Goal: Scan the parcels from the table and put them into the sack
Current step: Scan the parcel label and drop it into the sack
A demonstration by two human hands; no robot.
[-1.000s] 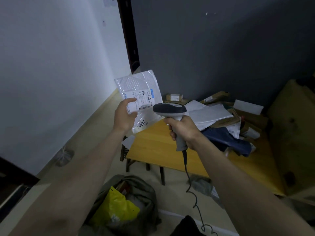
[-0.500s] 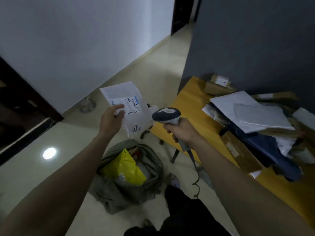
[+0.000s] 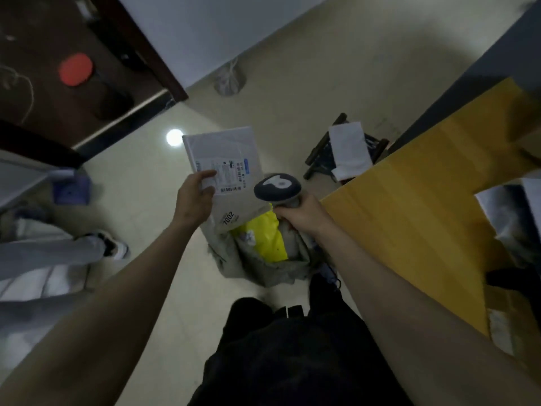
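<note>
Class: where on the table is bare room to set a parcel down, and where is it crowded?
Bare: the table top from its near-left corner, beside the right hand, back toward the wall. Crowded: its right side, where piled parcels lie.

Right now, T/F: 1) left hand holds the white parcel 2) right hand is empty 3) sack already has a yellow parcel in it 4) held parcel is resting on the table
1) The left hand holds the white parcel: true.
2) The right hand is empty: false, it grips the scanner.
3) The sack holds a yellow parcel: true.
4) The held parcel rests on the table: false, it is held in the air above the sack.
</note>
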